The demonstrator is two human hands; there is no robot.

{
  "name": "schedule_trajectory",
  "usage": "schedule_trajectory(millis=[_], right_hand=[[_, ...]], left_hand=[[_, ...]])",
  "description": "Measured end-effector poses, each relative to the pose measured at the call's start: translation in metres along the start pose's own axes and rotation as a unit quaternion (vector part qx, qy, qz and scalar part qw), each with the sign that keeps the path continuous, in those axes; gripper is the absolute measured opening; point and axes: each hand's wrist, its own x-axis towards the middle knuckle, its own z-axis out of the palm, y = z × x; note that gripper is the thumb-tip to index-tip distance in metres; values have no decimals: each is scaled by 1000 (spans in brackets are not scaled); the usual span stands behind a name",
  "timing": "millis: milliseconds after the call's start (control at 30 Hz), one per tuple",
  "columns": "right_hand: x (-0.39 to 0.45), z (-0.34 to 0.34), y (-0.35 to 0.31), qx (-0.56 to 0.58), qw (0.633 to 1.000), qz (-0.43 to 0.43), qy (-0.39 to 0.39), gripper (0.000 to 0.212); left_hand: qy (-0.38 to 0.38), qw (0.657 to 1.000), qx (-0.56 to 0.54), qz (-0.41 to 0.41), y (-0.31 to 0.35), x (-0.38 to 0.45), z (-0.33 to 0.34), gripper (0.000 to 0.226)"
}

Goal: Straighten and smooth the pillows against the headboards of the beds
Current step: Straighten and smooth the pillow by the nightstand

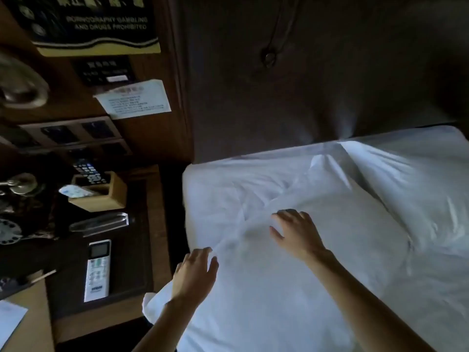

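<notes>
Dim bedroom: both hands, left hand [194, 271] and right hand [294, 231], are lying open, fingers spread, on the near pillow [279, 250] below the headboard [304, 85].

Both hands reach forward palm-down, left hand [195, 271] and right hand [294, 232] spread flat.

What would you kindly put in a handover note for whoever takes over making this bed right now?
Left hand: open, fingertips on the near pillow's left edge.
Right hand: open, flat on that pillow.
Second pillow lies to the right; both sit against the headboard.
Done: pillows in place.
Left: the near pillow is still creased; smooth it, then check the second.
</notes>
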Motion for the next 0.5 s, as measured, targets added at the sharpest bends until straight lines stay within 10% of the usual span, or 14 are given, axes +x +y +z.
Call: schedule_trajectory(millis=[267, 500], right_hand=[[57, 63, 37, -20, 996, -79, -47, 41], [92, 73, 54, -77, 978, -48, -190, 64]], left_hand=[[-69, 996, 56, -28, -22, 38, 73, 81], [-5, 997, -3, -81, -23, 40, 79, 78]])
